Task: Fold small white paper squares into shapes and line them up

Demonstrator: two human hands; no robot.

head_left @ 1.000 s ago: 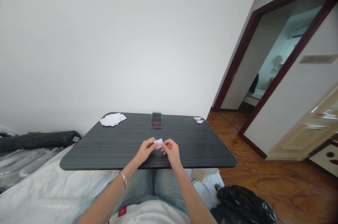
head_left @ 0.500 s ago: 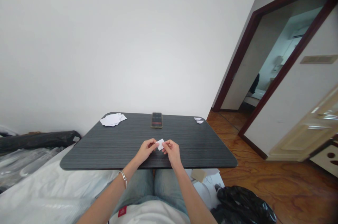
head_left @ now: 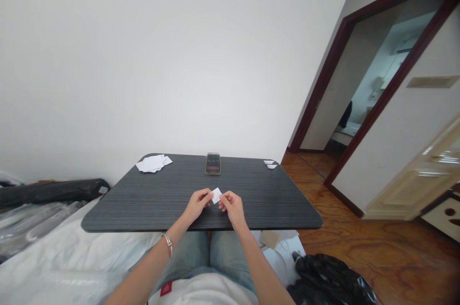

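Here, in the head view, the left hand (head_left: 196,204) and the right hand (head_left: 233,206) met over the near middle of the dark desk (head_left: 143,199). Between them was a small white paper (head_left: 216,195), pinched at its left edge by the left fingers (head_left: 207,195) and at its lower right edge by the right fingers (head_left: 223,198). Both sets were closed onto it and held nothing else. The paper sat tilted, and whether it cleared the desk top could not be told. A silver bracelet (head_left: 168,242) circled the left wrist. Farther back lay a loose pile of white sheets (head_left: 153,163) at the far left corner, a phone (head_left: 213,163) at the far middle and two small folded pieces (head_left: 270,164) at the far right corner, all well apart from the hands. The risk, as I judged it, was that so small a slip, held only at the fingertips, could slide free if one pinch loosened, crease crookedly under uneven pressure, or tear if the hands pulled apart
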